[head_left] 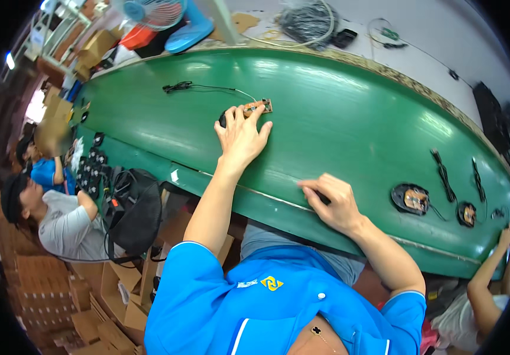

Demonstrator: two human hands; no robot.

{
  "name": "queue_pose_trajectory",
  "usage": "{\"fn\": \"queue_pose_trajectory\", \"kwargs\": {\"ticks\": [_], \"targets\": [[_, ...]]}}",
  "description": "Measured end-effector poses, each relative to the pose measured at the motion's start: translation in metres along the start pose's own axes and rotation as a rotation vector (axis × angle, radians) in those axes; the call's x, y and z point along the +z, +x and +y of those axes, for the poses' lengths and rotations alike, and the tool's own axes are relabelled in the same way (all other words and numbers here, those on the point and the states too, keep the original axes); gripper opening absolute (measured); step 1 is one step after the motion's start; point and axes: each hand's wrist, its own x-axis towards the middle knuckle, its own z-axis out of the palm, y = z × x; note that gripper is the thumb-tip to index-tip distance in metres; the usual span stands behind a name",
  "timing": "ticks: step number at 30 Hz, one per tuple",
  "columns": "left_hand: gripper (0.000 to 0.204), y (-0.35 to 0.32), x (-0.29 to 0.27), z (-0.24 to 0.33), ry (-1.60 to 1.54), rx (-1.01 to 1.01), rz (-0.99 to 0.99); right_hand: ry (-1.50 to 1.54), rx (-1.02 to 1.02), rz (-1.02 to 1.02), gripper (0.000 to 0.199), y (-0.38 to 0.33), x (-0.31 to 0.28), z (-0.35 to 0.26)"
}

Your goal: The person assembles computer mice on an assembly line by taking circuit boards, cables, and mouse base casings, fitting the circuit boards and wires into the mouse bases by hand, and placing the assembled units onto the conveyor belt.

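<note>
My left hand (242, 137) is closed over a small opened computer mouse on the green surface. Its fingers press on the brown circuit board (268, 106), and a bit of black shell (223, 120) shows beside them. A thin cable (213, 87) runs from the board to a black coiled bundle at its left. My right hand (334, 204) hovers near the front edge with curled fingers, thumb close to index finger. Whatever lies inside those fingers, if anything, is hidden.
The long green conveyor belt (337, 130) has a metal edge strip in front. Farther right lie an opened mouse (410, 199), a smaller one (466, 213) and black cables (443, 174). A co-worker's hands (508, 234) are at the right end. Two people sit at left; a blue fan (190, 29) stands behind.
</note>
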Motion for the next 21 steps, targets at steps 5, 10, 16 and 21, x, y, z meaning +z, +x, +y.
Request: {"fn": "queue_pose_trajectory", "kwargs": {"ticks": [5,10,16,21], "targets": [[0.056,-0.034,-0.032,0.032,-0.127,0.165,-0.093,-0.027,0.104,0.13,0.026,0.017,-0.006,0.029],[0.065,-0.013,-0.051,-0.037,-0.478,0.385,-0.254,-0.339,0.045,0.182,0.05,0.073,0.01,0.065],[0.079,0.004,-0.035,-0.072,-0.627,0.566,-0.446,-0.445,0.027,-0.169,0.049,0.116,0.012,0.094],[0.084,-0.01,-0.036,-0.044,-0.58,0.558,-0.438,-0.561,0.137,-0.232,0.046,0.095,-0.009,0.084]]}}
